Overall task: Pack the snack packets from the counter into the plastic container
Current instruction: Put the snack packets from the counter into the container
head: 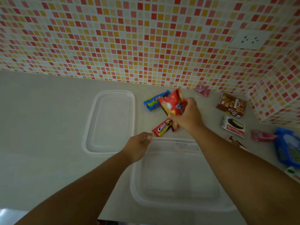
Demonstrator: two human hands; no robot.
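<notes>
- The right hand (186, 117), in the centre right of the frame, is closed around a red snack packet (172, 103) and holds it lifted above the counter (40, 111).
- The left hand (138, 146) sits lower centre, fingers curled loosely at the far left corner of the plastic container (178, 176); whether it actually grips the rim I cannot tell.
- The clear container lies in the lower centre with nothing visible inside it, and its lid (112, 122) rests flat to the upper left of it.
- A blue cookie packet (155, 100) lies just behind the lifted packet, and a red cookie packet (162, 128) lies beneath the right hand, near the container's far edge.
- At the right sit a brown box (232, 105), a white wafer packet (233, 126), pink sweets (203, 90) (blurred) and a blue pack (287, 148).
</notes>
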